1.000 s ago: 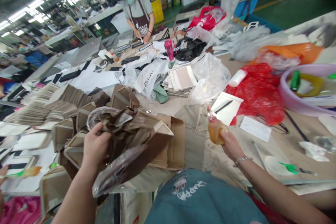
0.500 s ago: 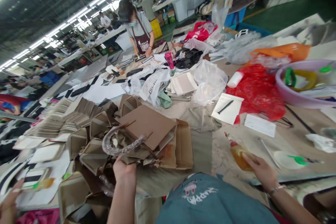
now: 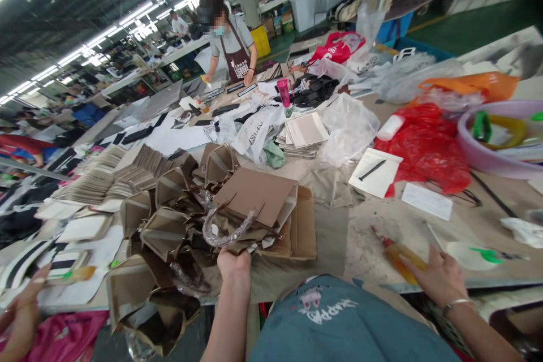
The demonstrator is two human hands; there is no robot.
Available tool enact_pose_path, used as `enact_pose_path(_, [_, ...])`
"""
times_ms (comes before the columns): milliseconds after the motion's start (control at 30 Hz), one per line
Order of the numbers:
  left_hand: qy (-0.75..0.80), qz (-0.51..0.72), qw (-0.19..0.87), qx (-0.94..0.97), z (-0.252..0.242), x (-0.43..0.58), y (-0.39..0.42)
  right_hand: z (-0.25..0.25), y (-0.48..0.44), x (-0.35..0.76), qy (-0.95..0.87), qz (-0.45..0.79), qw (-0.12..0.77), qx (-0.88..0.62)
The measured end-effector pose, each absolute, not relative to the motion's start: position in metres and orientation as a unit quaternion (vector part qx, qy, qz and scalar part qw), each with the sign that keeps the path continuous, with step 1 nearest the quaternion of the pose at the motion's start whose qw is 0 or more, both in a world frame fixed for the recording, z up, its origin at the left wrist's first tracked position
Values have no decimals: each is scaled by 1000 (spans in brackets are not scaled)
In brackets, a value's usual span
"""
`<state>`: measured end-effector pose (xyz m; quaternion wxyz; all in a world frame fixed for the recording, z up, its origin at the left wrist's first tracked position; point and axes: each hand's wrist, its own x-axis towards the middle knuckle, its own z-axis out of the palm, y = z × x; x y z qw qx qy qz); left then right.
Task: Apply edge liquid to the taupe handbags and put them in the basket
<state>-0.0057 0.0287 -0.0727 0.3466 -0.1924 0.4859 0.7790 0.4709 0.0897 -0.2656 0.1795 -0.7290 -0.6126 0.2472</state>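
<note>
My left hand is closed on the near edge of a brown handbag, just below its plastic-wrapped handle. The bag lies tilted, flat brown panel upward, on flattened brown cardboard. On the right, my right hand has its thumb along a yellow squeeze bottle with a red nozzle; its other fingers are bent behind the bottle's base, and blur softens the grip. The bottle leans low over the table, nozzle pointing away to the left. More brown bags crowd together left of my left hand.
A co-worker's hand is at the left edge near another yellow bottle. Stacked panels, a notepad with a black pen, a red plastic bag and a lilac basin surround the work area. Another person stands across the table.
My left hand and the handbag have shifted right. My right hand and the squeeze bottle have come slightly nearer to me. The view has swung a little.
</note>
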Motion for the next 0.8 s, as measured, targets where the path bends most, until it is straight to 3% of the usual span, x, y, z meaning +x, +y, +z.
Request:
enact_pose_path(67, [488,777,345,-200,-75,-2,27,-242,100,454,-631,191,155,-736])
enact_pose_path(133, [492,771,347,-207,-77,2,25,-210,108,422,-660,231,195,-688])
enact_pose_path(267, [494,760,363,-216,-78,11,25,-138,106,320,-604,617,231,-448])
enact_pose_path(333, [489,755,376,-223,-77,16,26,-112,104,266,-592,690,219,-353])
enact_pose_path(567, [473,742,424,-214,-75,41,17,-103,134,172,-696,670,195,-169])
enact_pose_path(800, [466,610,608,-205,-68,58,-6,-113,146,164,-672,676,101,-284])
